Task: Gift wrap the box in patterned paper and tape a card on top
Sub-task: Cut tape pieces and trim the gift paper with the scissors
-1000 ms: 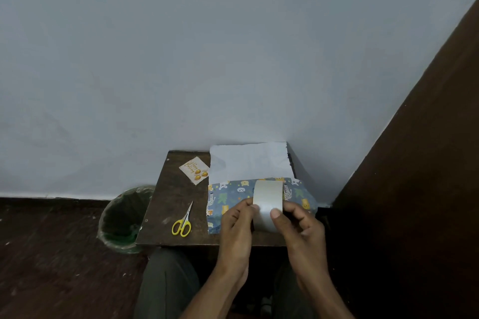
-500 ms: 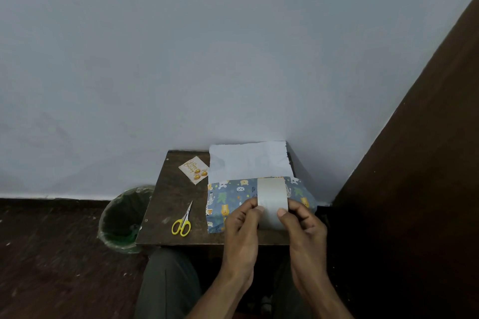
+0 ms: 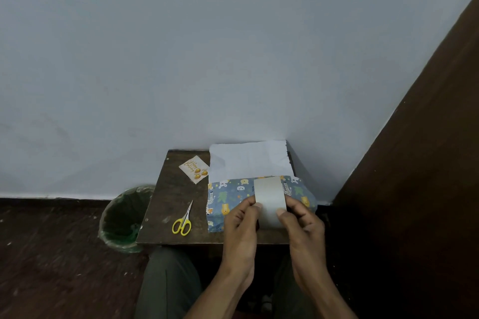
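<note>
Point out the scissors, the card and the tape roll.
scissors (image 3: 182,224), head view, on the yellow handles.
card (image 3: 194,169), head view, on its printed face.
tape roll (image 3: 269,198), head view, on its outer band.

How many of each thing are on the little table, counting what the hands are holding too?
Scissors: 1
Card: 1
Patterned paper: 1
Tape roll, held by the left hand and right hand: 1
Total: 4
The green bin stands on the floor, so it is not counted.
</note>
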